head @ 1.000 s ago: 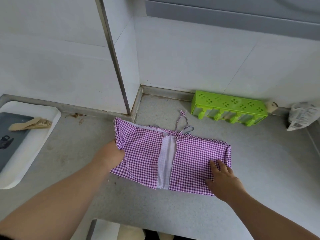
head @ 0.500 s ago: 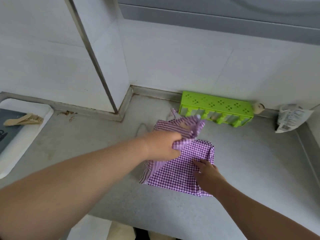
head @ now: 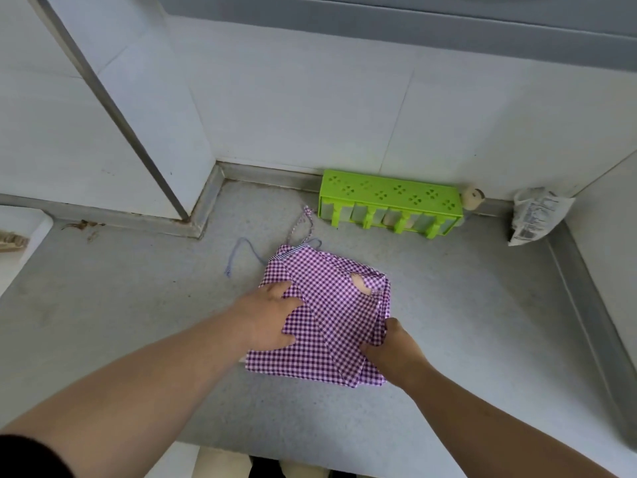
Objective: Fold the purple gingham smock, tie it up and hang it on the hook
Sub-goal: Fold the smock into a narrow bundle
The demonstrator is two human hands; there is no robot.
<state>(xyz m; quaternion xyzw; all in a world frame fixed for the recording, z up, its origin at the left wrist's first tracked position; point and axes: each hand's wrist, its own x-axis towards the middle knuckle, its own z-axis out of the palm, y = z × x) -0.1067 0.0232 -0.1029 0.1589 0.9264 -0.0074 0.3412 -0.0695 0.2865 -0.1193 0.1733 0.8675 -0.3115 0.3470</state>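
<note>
The purple gingham smock (head: 331,326) lies on the grey counter (head: 138,322) as a small, roughly square stack of layers. Its ties (head: 303,224) trail off the far edge towards the wall. My left hand (head: 269,319) rests on the stack's left side. Its middle fingers are tucked under the top flap, and one fingertip shows through a gap further right. My right hand (head: 391,350) grips the stack's right edge, thumb on top and fingers curled beneath. No hook is in view.
A green plastic rack (head: 389,198) stands against the back wall behind the smock, with a small round object (head: 474,198) and a plastic packet (head: 534,215) to its right. A white tray (head: 20,232) sits at the far left. A tiled pillar (head: 165,132) juts out at back left.
My left hand has carried the smock's left half over onto the right half and laid it down. My right hand has shifted from pressing flat on the cloth to gripping its right edge.
</note>
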